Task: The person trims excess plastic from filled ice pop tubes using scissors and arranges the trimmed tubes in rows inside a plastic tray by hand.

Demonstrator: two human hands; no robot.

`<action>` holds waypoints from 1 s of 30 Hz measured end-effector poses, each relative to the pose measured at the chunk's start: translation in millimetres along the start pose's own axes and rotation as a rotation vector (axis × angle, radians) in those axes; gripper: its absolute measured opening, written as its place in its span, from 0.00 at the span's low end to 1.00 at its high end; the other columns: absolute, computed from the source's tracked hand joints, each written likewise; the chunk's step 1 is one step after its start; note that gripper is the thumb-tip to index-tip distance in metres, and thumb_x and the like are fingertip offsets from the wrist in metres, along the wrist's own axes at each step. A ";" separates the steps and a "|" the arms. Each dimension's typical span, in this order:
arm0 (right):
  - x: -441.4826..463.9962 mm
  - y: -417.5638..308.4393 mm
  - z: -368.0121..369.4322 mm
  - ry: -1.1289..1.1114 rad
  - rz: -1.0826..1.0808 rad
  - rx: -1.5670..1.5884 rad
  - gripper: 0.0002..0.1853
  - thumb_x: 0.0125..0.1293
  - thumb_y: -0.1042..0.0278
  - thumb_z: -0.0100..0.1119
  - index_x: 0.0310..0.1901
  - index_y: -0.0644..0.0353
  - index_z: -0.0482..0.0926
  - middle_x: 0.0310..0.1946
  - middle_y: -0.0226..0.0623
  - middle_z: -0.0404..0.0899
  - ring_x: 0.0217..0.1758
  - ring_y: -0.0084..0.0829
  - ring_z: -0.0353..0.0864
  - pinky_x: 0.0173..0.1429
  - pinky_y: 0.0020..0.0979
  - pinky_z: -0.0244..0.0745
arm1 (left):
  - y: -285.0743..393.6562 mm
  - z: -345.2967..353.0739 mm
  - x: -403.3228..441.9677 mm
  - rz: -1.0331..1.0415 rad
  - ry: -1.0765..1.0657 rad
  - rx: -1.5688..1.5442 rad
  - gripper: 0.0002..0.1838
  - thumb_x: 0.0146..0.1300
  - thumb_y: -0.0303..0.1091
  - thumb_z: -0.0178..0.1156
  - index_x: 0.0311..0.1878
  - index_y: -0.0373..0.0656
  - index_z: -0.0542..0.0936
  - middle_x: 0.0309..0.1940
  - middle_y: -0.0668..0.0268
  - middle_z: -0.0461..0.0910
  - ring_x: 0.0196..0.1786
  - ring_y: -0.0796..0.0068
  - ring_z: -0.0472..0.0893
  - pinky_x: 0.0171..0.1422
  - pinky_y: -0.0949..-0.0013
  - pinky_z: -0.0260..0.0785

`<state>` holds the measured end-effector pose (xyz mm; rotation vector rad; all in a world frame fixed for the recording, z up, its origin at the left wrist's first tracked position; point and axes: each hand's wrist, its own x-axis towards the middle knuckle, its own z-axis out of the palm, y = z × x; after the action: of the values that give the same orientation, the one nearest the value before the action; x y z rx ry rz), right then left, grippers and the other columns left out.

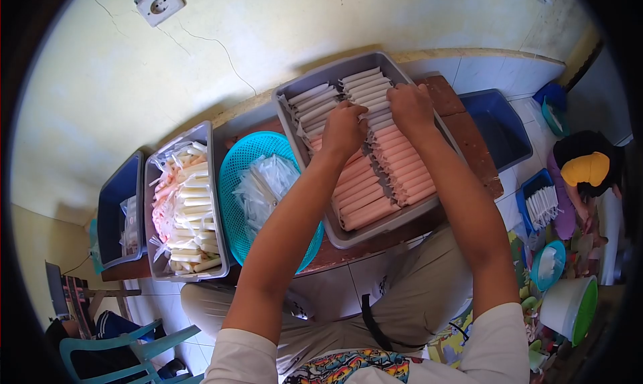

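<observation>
A grey tray (370, 231) in front of me holds rows of slim plastic-wrapped sticks, whitish sticks (365, 83) at the far end and pink sticks (402, 158) nearer. Over the left row, my left hand (345, 129) is closed, its fingertips near the gap between the two rows. My right hand (410, 109), also closed, is at the outer end of the right row, against the whitish sticks. The sticks lie side by side between both hands. What the fingers pinch is hidden.
Left of the tray stand a turquoise basket (231, 176) with clear plastic bags, a grey bin (218, 243) of yellow and pink filled tubes, and a blue bin (105, 220). Another blue bin (516, 133) is at right. A person (569, 163) sits lower right beside tubs.
</observation>
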<state>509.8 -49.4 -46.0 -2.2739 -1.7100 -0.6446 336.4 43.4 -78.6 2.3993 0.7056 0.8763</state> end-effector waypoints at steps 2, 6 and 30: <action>0.4 -0.9 0.4 0.005 0.001 0.000 0.10 0.72 0.70 0.57 0.37 0.52 0.89 0.38 0.36 0.89 0.47 0.38 0.90 0.58 0.42 0.74 | 0.9 -0.1 1.1 -0.012 0.001 -0.010 0.14 0.62 0.26 0.73 0.51 0.39 0.91 0.47 0.51 0.88 0.47 0.56 0.90 0.56 0.57 0.82; -0.7 0.0 2.5 0.013 0.001 0.014 0.10 0.71 0.71 0.57 0.37 0.53 0.88 0.39 0.37 0.89 0.48 0.38 0.90 0.58 0.43 0.74 | 4.9 -5.4 0.6 -0.049 -0.007 -0.045 0.14 0.62 0.27 0.73 0.52 0.39 0.91 0.47 0.51 0.88 0.48 0.56 0.90 0.57 0.57 0.82; -5.0 -9.9 -6.9 -0.093 0.042 0.267 0.15 0.65 0.59 0.75 0.50 0.53 0.90 0.53 0.39 0.87 0.60 0.44 0.86 0.61 0.44 0.85 | 3.4 -10.2 -1.6 -0.105 -0.069 -0.176 0.15 0.67 0.24 0.66 0.55 0.38 0.89 0.49 0.52 0.92 0.52 0.57 0.92 0.60 0.60 0.82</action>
<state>497.8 -53.7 -43.1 -2.1744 -1.6698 -0.2858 329.3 42.6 -70.4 2.2052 0.6906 0.7753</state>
